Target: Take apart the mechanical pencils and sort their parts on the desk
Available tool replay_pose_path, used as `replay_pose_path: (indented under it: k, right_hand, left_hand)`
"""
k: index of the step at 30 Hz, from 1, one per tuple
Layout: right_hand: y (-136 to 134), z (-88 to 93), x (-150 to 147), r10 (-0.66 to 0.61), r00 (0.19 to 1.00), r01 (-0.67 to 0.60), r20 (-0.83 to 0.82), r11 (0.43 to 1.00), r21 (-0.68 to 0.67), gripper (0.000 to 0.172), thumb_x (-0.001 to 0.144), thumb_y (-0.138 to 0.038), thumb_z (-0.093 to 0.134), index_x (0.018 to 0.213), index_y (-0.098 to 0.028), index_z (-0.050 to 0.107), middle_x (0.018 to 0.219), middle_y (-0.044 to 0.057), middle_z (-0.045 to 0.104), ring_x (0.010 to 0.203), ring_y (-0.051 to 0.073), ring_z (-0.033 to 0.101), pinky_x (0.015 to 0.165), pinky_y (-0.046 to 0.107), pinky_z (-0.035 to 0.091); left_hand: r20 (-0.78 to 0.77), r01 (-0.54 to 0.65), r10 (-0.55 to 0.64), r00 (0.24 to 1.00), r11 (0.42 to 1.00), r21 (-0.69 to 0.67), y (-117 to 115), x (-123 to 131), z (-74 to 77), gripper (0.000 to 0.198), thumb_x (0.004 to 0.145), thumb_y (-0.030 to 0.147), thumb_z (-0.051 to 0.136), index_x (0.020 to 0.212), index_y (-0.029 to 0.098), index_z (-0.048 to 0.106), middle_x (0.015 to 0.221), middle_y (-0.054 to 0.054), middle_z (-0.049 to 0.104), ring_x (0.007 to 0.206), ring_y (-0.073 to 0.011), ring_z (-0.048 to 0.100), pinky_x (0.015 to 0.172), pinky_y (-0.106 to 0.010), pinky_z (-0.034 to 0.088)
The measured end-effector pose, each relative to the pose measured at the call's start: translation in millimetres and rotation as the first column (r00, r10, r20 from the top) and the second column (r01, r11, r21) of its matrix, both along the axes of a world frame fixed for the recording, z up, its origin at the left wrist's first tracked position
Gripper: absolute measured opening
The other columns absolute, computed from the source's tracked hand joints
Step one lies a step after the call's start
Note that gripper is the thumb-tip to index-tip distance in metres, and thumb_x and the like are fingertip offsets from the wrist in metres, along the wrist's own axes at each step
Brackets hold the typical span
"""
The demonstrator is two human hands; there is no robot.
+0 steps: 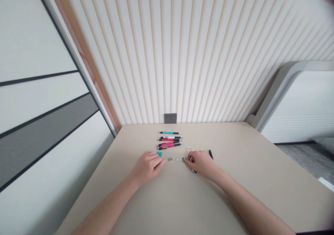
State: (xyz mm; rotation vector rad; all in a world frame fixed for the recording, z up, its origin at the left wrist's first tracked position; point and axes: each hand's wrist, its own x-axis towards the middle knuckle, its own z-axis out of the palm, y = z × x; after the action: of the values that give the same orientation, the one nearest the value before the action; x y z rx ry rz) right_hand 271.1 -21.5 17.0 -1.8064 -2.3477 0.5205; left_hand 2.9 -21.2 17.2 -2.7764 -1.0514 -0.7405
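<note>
- Left hand [147,167]: low over the table [261,172], fingers curled inward in a narrow shape, not spread wide. A small dark edge just under the fingertips, too hidden for saying whether held or only touched.
- Teal pieces [159,154]: on the table just beyond the left fingertips, very near them, perhaps touching; exact shape too small to tell.
- Right hand [203,164]: in a narrow pinch, thumb and fingers closed around a thin pen part [194,171], with its dark end showing below the hand.
- White sticks [189,151]: just above the right fingers, standing out from behind them; contact with the hand not clear.
- Black cap [211,154]: lying alone on the table, near the right hand, a little beyond the knuckles.
- Small parts [174,159]: grey and white, in a loose row between the two hands, with a dark piece [184,160] closest to the right fingers.
- Whole pens, farther from the hands, beyond the row of parts: one teal pen [170,132] at the far end, then a black-and-white pen [171,137], then red pens [168,144], all lying side by side, almost parallel, not touching either hand.
- Around the table: a ribbed wall [208,54] behind it with a grey socket [170,118], a white cabinet [294,103] on the right, and a panelled door [39,123] on the left.
</note>
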Motion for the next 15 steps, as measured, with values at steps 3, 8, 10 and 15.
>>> replay_pose_path:
  k: [3,8,10,15]
  right_hand:
    - [-3,2.1,-3,0.000,1.000,0.000,-0.015,1.000,-0.008,0.021,0.089,-0.033,0.052,0.086,-0.021,0.070,0.081,0.004,0.072,0.077,0.019,0.065,0.062,0.025,0.033]
    - [-3,7.4,1,0.016,0.998,-0.015,-0.067,1.000,0.022,0.024,0.090,-0.032,0.048,0.087,-0.022,0.070,0.079,0.003,0.072,0.072,0.016,0.064,0.061,0.024,0.033]
    - [2,10.0,8,-0.035,0.997,0.038,-0.064,0.998,0.043,0.025,0.091,-0.031,0.046,0.088,-0.022,0.070,0.078,0.003,0.072,0.071,0.016,0.064,0.060,0.024,0.033]
    - [19,15.3,44,-0.314,0.949,0.310,0.039,0.946,0.096,0.028,0.090,-0.032,0.044,0.091,-0.021,0.070,0.083,0.008,0.072,0.079,0.021,0.066,0.061,0.026,0.036]
  left_hand:
    - [-0.008,-0.002,0.002,1.000,1.000,0.001,0,0,0.7,0.031,0.097,0.023,0.045,0.069,0.017,0.057,0.065,-0.001,0.060,0.064,-0.0148,0.054,0.067,-0.030,0.038]
    - [-0.012,0.001,-0.001,1.000,1.000,0.000,0,0,-0.6,0.030,0.097,0.024,0.045,0.070,0.018,0.058,0.065,-0.001,0.061,0.065,-0.0149,0.055,0.067,-0.030,0.038]
    - [-0.013,-0.002,0.002,1.000,1.000,-0.010,0,-1,-1.3,0.030,0.097,0.024,0.045,0.071,0.018,0.059,0.066,-0.001,0.061,0.065,-0.0150,0.055,0.068,-0.030,0.038]
    - [-0.010,-0.005,0.004,1.000,1.000,-0.018,0,-1,-1.3,0.029,0.096,0.024,0.046,0.070,0.018,0.058,0.066,-0.001,0.061,0.065,-0.0151,0.056,0.068,-0.030,0.038]
